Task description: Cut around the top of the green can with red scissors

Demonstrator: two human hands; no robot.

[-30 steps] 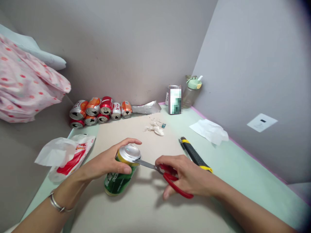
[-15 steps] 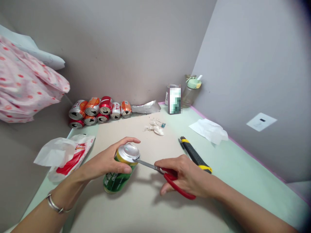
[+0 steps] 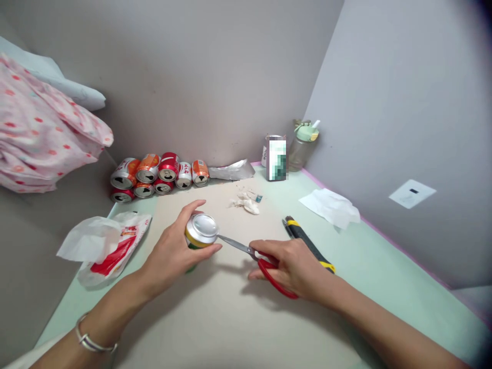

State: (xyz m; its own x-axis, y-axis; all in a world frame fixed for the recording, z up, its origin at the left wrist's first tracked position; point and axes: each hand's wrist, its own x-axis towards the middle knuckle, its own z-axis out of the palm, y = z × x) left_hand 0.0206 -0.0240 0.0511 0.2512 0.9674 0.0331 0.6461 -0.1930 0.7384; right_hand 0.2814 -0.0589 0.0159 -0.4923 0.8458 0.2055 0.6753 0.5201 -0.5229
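Observation:
My left hand (image 3: 172,246) is wrapped round a green and yellow drink can (image 3: 202,231), thumb on the near side and fingers on the far side. The can's silver end faces up toward me; most of its green body is hidden behind the hand. In my right hand (image 3: 295,264) is a pair of red-handled scissors (image 3: 236,244), its blades together and pointing left. The blade tips meet the can's side just under the silver rim; whether they pierce the metal I cannot tell.
Stacked drink cans (image 3: 168,166) line the back wall, beside a crumpled metal sheet (image 3: 232,170). A black and yellow utility knife (image 3: 307,243) lies right of the scissors. White tissue (image 3: 331,207), a tissue packet (image 3: 119,251), small scraps (image 3: 246,203) and a green-lidded bottle (image 3: 303,146) are around.
My left hand has raised and turned the can so its green body is mostly out of sight. The scissors have moved slightly up and right with my right hand.

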